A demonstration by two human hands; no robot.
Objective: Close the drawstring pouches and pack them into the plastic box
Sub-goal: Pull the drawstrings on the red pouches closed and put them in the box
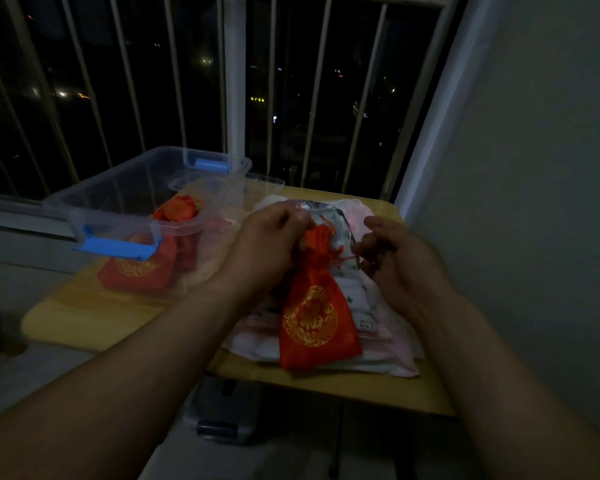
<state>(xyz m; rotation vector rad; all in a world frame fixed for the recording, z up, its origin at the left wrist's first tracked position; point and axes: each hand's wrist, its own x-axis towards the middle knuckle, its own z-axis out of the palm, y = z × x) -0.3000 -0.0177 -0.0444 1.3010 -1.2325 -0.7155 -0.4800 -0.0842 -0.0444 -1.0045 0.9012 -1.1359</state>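
- Closing step, judging by the gathered neck of the pouch.
- Grips that neck with the left hand, fingers curled round it.
- Seems to pinch the cord with the curled right hand; too dim to be sure.
- Holds the pouch below both hands, over pale pouches on the worktop.
- Next, probably: pull tight, then carry left to the box, well apart.

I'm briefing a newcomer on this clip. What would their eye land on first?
The red drawstring pouch with its gold emblem, mid-frame above a pile of pale pouches: the left hand grips its neck, the right hand pinches its red cord. Next, the clear plastic box with blue latches, left on the table, holding more red pouches.
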